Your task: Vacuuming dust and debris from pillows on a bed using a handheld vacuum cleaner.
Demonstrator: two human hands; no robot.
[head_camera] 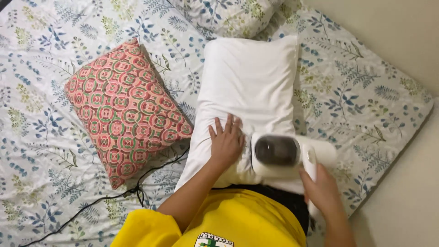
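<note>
Both hands work at the near end of a plain white fabric pillow lying on the bed. Left hand presses flat on the pillow, fingers spread and holding nothing. Right hand is wrapped around the handle of a white handheld vacuum with a dark clear dust window, which rests on the pillow just beside the left hand. Left of the pillow lies a red patterned rectangular cushion, with a thin black cord trailing over the leaf-printed bedsheet.
</note>
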